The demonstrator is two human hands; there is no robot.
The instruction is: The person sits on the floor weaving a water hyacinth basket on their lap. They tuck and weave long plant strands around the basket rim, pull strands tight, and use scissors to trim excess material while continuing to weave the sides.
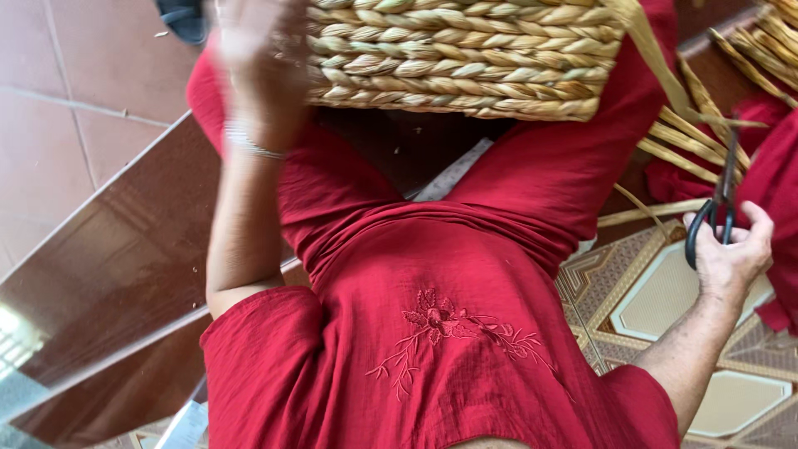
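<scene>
A woven basket (465,58) of twisted straw-coloured fibre rests on my knees, over my red clothes. My left hand (253,62), blurred, lies against the basket's left side, with a thin bracelet at the wrist. At the right, my right hand (731,254) is shut on black scissors (716,208), thumb through a handle loop, blades pointing up. The scissors sit apart from the basket, beside loose fibre strands (690,137) trailing from its right edge.
A dark glossy step edge (125,249) runs diagonally at left, with reddish floor tiles (75,75) beyond. Patterned tiles (657,291) lie under my right arm. More red cloth (777,208) and woven fibre (773,46) sit at the far right. A dark sandal (183,17) is at top left.
</scene>
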